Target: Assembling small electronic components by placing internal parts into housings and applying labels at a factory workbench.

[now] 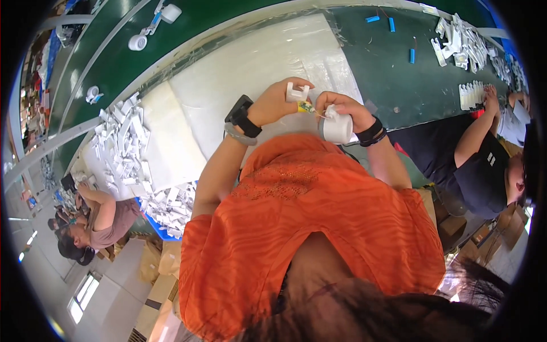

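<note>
Above the white padded sheet (245,68), my left hand (272,105) is closed around a white plastic housing piece (296,92). A small circuit board (306,106) with a yellow part sticks out beside its fingers. My right hand (353,111) grips a round white cylindrical housing (336,129) with a grey end, held close to my body. Thin wires run between the board and the cylindrical housing, and the two hands almost meet there. My fingertips partly hide where the wires join.
White plastic parts (122,142) lie heaped at left, above a blue bin (165,231) of similar pieces. Small blue cylinders (391,24) and a white parts pile (458,43) lie at right. Co-workers (481,165) sit on both sides. White assemblies (137,42) rest on the green surface beyond.
</note>
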